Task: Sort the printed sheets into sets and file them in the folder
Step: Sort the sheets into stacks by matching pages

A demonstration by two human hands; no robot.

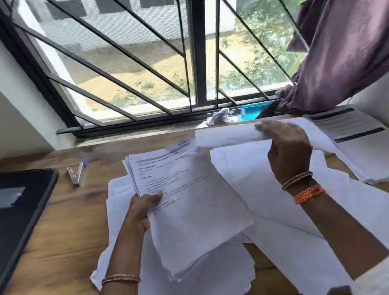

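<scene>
My left hand point(143, 208) grips a stack of printed sheets point(188, 195) by its left edge, thumb on the top page, held above the desk. My right hand point(286, 148) holds a single white sheet point(225, 136) that curls over, lifted toward the window and blurred by motion. Loose white sheets point(289, 209) lie spread over the middle of the wooden desk under both hands. A sorted pile of printed pages point(367, 152) sits at the right. The black folder point(12, 217) lies shut at the left edge of the desk.
A stapler point(76, 174) lies on the wooden desk point(66, 231) between the folder and the papers. The barred window runs along the back, with a purple curtain point(350, 44) at the right. A crumpled paper point(219, 116) and a blue box point(254, 110) sit on the sill.
</scene>
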